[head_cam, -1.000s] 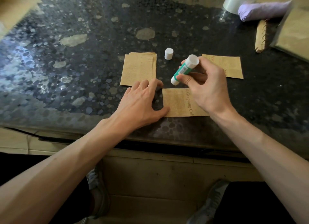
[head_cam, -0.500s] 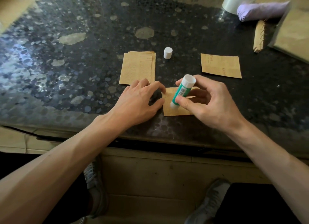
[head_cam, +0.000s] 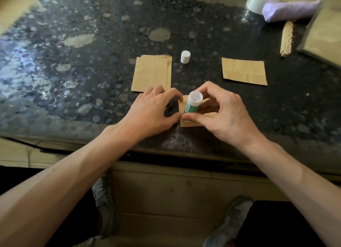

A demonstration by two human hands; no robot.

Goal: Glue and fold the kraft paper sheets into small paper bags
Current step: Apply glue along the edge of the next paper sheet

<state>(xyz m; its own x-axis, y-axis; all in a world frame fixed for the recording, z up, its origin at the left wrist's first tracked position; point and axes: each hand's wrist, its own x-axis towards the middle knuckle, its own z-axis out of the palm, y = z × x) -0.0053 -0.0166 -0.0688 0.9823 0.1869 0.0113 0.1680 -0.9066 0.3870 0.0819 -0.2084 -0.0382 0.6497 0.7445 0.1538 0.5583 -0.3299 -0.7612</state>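
Glue stick [head_cam: 191,106] stands nearly upright on the small kraft sheet [head_cam: 190,124], tip down by that sheet's left edge. The right hand [head_cam: 223,115] is clamped round its barrel, thumb low. The left hand [head_cam: 153,112] grips nothing, its arched fingertips pinning the same left edge (thumb at the near corner). The next stroke likely runs along that edge, away from the person. Beyond the sheet lie a stack of sheets [head_cam: 151,73] and a white cap [head_cam: 185,56], with a printed piece [head_cam: 244,71] beyond to the right.

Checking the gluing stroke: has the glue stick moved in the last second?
Yes. The glue stick came toward the person, farther from the white cap, which stayed put.
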